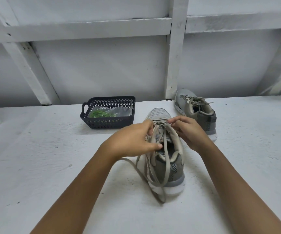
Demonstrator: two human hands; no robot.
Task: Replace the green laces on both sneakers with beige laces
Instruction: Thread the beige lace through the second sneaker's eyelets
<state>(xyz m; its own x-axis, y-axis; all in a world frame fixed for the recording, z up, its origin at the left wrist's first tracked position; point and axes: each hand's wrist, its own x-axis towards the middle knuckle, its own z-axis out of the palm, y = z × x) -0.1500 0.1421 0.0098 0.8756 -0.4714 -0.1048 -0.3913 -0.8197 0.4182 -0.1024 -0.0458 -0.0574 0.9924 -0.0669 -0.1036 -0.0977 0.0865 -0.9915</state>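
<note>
Lacing sneaker (175, 168) between hands | left hand (133, 139) grips lace (166, 159), right hand (187, 132) pinches it | I'd tension both sides evenly before knotting.

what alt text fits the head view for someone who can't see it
A left hand and right hand pinch a beige lace at the eyelets of a grey sneaker on a white table. Behind stand a second grey sneaker laced in beige and a dark basket holding bagged green laces.
</note>
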